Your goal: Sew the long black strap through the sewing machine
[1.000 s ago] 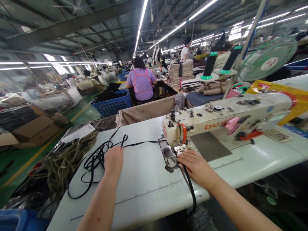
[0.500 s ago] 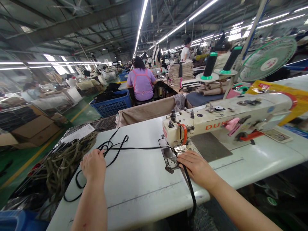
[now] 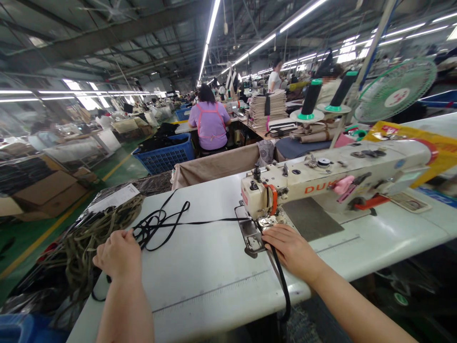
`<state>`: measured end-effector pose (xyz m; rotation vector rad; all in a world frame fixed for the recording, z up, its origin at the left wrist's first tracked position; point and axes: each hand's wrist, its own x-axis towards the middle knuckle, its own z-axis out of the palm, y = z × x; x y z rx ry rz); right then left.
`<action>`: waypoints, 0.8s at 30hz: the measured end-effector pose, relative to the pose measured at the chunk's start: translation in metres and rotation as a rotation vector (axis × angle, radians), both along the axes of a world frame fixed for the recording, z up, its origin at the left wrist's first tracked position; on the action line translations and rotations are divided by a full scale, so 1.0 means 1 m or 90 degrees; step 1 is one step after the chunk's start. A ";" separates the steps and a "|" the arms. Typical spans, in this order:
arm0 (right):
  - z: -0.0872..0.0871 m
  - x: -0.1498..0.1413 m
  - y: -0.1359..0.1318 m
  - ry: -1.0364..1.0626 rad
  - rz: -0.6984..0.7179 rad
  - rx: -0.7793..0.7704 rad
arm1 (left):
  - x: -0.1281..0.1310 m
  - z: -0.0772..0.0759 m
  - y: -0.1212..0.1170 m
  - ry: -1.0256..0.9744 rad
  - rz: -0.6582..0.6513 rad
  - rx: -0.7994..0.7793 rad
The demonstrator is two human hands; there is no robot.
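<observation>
A narrow black strap (image 3: 214, 220) runs across the white sewing table into the needle area of the sewing machine (image 3: 257, 195). It comes out toward me and hangs over the front edge. My right hand (image 3: 285, 243) is closed on the strap just in front of the presser foot, fingers together and pressed down, thumb beneath. On the left, my left hand (image 3: 120, 253) is curled at the edge of a loose tangle of the same strap, which meets its fingertips. The palm side of that hand is hidden.
Olive straps (image 3: 89, 243) lie in a heap past the table's left edge. A blue crate (image 3: 166, 155) and a seated person (image 3: 210, 119) are beyond the table. Two black thread cones (image 3: 311, 97) and a green fan (image 3: 396, 93) stand behind the machine.
My left hand has moved left and slightly toward me, uncovering more of the strap tangle; a loop near it has shifted. My right hand stays at the presser foot.
</observation>
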<state>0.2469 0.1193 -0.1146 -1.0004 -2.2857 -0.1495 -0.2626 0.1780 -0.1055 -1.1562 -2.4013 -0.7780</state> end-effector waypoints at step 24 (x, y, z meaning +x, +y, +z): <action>-0.003 0.001 0.000 0.003 -0.003 -0.007 | -0.072 -0.014 -0.011 -0.170 0.290 0.023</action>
